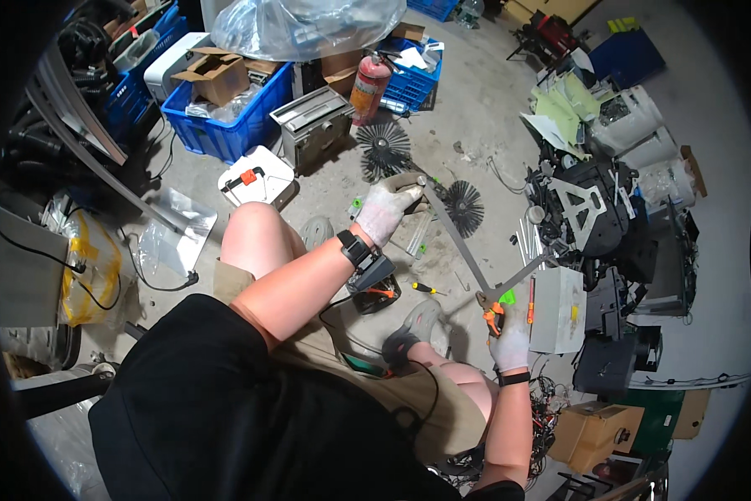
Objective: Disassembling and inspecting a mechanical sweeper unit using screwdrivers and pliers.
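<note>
My left hand (385, 209), in a pale glove, is closed round the upper end of a grey flat strip (457, 238). The strip runs down to the right and makes a V, its other arm rising toward the parts on the right. Orange-and-black-handled pliers (494, 317) are in my gloved right hand (510, 344), their jaws at the bend of the V. Whether the jaws are clamped on it is too small to tell. Below the strip, a yellow-and-black screwdriver (425, 288) lies on the floor. Two round black brushes (464, 208) lie near my left hand.
Ahead stand a blue crate (217, 125), a metal box (313, 125) and a red fire extinguisher (369, 90). A white case (256, 177) lies left of my hands. Black parts (592, 209) and a pale box (557, 311) crowd the right. Tangled cables (551, 409) lie by my right forearm.
</note>
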The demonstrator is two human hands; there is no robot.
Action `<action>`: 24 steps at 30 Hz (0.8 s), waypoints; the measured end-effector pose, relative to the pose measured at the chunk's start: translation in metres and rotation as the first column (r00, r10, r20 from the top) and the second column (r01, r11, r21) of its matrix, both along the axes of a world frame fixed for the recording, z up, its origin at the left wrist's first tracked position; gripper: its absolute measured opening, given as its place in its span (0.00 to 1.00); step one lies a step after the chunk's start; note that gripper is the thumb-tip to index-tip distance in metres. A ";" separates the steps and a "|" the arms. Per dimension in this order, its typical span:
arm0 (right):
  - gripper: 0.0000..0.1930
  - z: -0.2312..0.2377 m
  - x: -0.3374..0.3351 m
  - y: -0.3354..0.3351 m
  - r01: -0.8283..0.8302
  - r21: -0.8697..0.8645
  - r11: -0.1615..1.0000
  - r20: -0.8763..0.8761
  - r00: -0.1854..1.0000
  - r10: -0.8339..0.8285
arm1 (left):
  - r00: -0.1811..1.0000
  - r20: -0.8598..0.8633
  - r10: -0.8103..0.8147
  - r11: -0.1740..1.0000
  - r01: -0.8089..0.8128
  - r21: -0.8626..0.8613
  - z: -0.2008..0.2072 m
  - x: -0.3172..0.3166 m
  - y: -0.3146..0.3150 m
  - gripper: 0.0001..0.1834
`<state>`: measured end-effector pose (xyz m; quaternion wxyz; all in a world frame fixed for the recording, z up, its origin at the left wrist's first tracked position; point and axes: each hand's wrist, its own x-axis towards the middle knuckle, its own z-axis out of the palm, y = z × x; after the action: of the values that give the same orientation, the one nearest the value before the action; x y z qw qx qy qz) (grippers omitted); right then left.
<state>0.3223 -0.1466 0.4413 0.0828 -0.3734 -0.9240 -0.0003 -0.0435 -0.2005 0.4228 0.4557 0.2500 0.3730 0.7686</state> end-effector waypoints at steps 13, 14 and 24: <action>0.21 -0.026 -0.032 -0.017 0.138 -0.189 0.972 0.140 0.984 -0.113 | 0.306 -0.952 0.027 0.806 -0.570 -0.160 -0.042 -0.022 0.006 0.16; 0.21 -0.029 -0.031 -0.014 0.159 -0.198 0.967 0.142 0.981 -0.132 | 0.311 -0.950 0.016 0.799 -0.575 -0.175 -0.045 -0.021 0.007 0.15; 0.30 -0.051 -0.007 -0.004 0.169 -0.140 0.976 0.277 0.953 -0.125 | 0.325 -0.944 -0.057 0.798 -0.553 -0.239 -0.089 -0.009 0.015 0.14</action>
<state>0.3151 -0.1509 0.3906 -0.0730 -0.4434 -0.8931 0.0186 -0.0522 -0.1858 0.3342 0.0855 0.4356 0.7906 0.4217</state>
